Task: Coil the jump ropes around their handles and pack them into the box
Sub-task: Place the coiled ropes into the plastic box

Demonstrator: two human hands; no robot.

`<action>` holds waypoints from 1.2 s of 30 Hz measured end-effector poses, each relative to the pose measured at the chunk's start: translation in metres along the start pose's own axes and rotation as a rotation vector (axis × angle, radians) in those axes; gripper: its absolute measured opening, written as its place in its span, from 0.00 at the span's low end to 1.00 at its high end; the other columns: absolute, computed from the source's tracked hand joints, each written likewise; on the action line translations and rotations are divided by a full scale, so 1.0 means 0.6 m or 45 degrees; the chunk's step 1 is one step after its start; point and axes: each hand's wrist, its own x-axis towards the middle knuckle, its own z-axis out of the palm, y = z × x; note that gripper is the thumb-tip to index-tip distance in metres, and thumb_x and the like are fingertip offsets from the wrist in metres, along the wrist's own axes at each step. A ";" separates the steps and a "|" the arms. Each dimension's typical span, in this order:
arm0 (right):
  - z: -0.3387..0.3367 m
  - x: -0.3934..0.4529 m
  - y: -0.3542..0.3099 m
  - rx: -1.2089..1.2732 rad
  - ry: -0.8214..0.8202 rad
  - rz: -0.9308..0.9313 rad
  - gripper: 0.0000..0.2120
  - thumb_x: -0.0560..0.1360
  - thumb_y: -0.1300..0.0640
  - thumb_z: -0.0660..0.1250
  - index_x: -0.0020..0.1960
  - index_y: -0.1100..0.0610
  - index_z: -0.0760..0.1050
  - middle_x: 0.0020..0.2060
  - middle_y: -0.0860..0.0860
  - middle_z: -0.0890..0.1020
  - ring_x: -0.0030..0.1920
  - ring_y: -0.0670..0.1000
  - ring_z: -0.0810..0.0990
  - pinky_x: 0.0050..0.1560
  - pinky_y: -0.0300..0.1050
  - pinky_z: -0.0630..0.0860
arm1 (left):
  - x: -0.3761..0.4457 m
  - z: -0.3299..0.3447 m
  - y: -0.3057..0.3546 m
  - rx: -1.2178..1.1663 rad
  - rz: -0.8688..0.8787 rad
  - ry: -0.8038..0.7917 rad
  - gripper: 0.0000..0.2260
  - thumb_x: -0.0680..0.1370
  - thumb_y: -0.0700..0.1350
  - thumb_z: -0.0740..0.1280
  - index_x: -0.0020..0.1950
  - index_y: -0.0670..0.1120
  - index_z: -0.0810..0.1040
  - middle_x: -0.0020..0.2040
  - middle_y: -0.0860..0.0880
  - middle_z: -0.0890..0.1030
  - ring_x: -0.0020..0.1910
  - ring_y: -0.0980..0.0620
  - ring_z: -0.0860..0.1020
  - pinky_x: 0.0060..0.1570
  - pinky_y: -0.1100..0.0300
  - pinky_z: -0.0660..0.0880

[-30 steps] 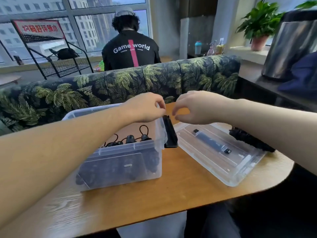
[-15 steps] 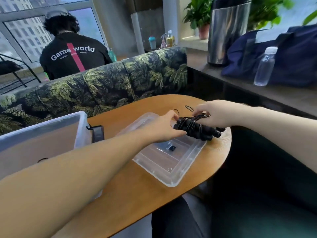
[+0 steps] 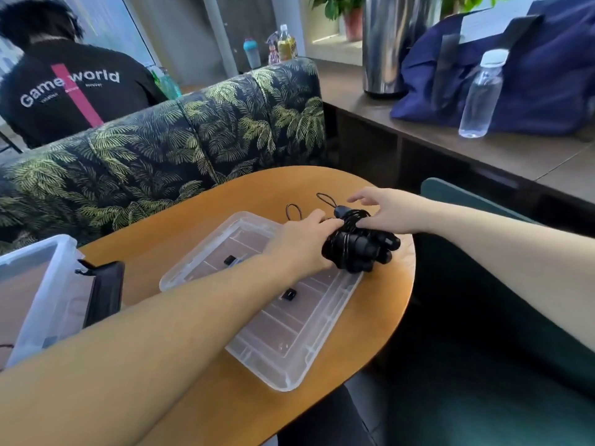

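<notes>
A bundle of black jump ropes (image 3: 362,251), cords coiled around the handles, lies at the table's far right end, partly over the corner of the clear lid (image 3: 273,320). My left hand (image 3: 304,241) grips its left side. My right hand (image 3: 384,210) holds its top between thumb and fingers, with one finger stretched out. Two small cord loops (image 3: 293,211) stick out behind the bundle. The clear plastic box (image 3: 38,284) stands at the left edge of view, its inside mostly out of sight.
A black clasp (image 3: 104,292) hangs on the box's right wall. The oval wooden table (image 3: 180,226) ends just right of the bundle. A palm-print sofa (image 3: 161,149) backs it, with a person seated beyond. A water bottle (image 3: 481,94) and blue bag (image 3: 528,75) sit on the right-hand counter.
Both hands left the box rim and went right to the rope bundle on the lid's far corner. My view swung right with them, so the box now sits at the left edge.
</notes>
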 end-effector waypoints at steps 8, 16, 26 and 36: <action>0.005 0.022 -0.012 -0.077 -0.144 0.063 0.19 0.79 0.47 0.67 0.69 0.45 0.72 0.61 0.52 0.78 0.54 0.52 0.77 0.53 0.42 0.76 | -0.017 0.006 -0.038 0.150 0.235 -0.031 0.21 0.74 0.50 0.73 0.63 0.52 0.69 0.69 0.51 0.70 0.45 0.41 0.80 0.42 0.48 0.78; 0.006 -0.012 -0.041 0.067 -0.043 0.149 0.17 0.76 0.49 0.73 0.62 0.47 0.75 0.59 0.53 0.81 0.49 0.50 0.82 0.41 0.40 0.81 | -0.067 -0.006 -0.078 -0.028 0.160 -0.068 0.15 0.75 0.39 0.69 0.53 0.52 0.66 0.46 0.50 0.77 0.42 0.45 0.79 0.42 0.43 0.79; -0.015 -0.090 -0.225 0.699 -0.032 0.060 0.17 0.73 0.52 0.76 0.60 0.50 0.79 0.50 0.56 0.86 0.44 0.55 0.87 0.44 0.50 0.83 | -0.233 -0.176 -0.147 -0.034 0.031 0.097 0.21 0.75 0.46 0.73 0.65 0.54 0.71 0.61 0.54 0.81 0.58 0.47 0.80 0.57 0.48 0.77; 0.040 -0.102 -0.513 0.867 -0.204 -0.246 0.14 0.76 0.55 0.73 0.60 0.53 0.78 0.51 0.56 0.86 0.46 0.58 0.86 0.44 0.48 0.82 | -0.515 -0.275 -0.317 -0.030 -0.251 0.372 0.25 0.75 0.44 0.75 0.71 0.55 0.74 0.68 0.56 0.79 0.66 0.51 0.77 0.67 0.56 0.70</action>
